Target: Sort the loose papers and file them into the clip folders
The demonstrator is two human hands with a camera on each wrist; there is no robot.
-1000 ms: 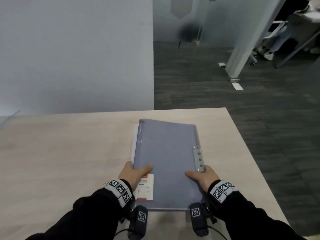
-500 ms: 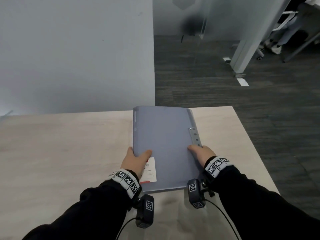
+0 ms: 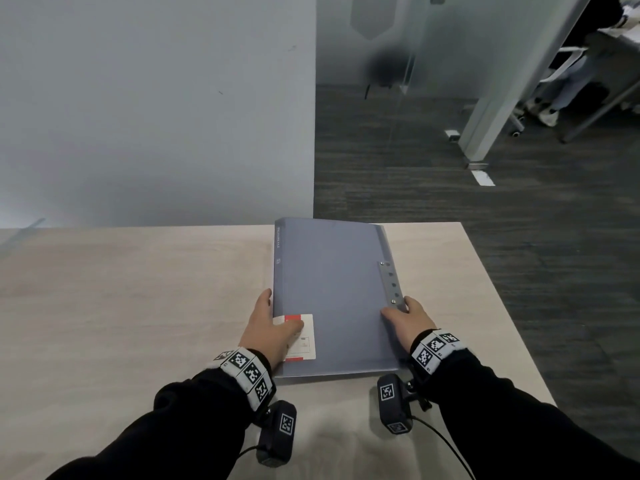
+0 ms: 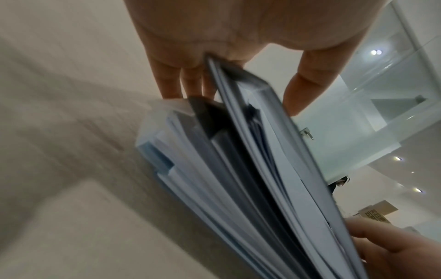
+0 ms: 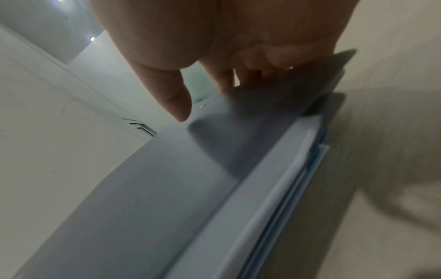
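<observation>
- Head view: since a second ago the closed grey-blue plastic clip folder (image 3: 332,299) has travelled away from me toward the far edge of the pale wooden table (image 3: 121,306) and squared up, and both hands have gone forward with it. My left hand (image 3: 272,327) pinches its near-left edge, thumb lying across the white-and-red label (image 3: 300,336); my right hand (image 3: 407,318) pinches the right edge just below the riveted metal clip strip (image 3: 390,285).
- To do this step well, I judge I should keep both pinches even and the stack level while I set it down, so nothing fans out.
- Left wrist view: my left-hand fingers (image 4: 176,79) lie underneath and the thumb on top, clamping the stack. It is thick: white sheets (image 4: 214,188) layered between dark covers, their edges splayed and uneven. The near corner looks close to the tabletop; I cannot tell whether it touches.
- Right wrist view: my right thumb (image 5: 171,98) presses on the smooth matte cover while the curled fingers grip the edge; pale sheets show beneath the cover.
</observation>
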